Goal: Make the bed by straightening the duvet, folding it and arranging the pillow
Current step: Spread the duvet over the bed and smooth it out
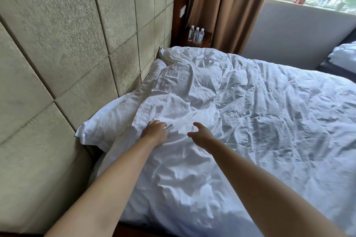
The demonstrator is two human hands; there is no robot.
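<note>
Head view: both hands, left hand (155, 132) and right hand (202, 135), spread over duvet (250, 121)

Both hands (154, 131) (202, 135) reach over the rumpled duvet (250, 121).

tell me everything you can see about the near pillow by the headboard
The near pillow is white, in a smooth fabric case with a flat flanged edge and a pointed corner toward the camera. It lies flat at the head of the bed, its long side against the padded headboard. The rumpled white duvet covers its right part, so only the left strip and near corner show. The left hand rests on the duvet edge right beside it; whether the fingers touch the pillow itself cannot be told.
</note>
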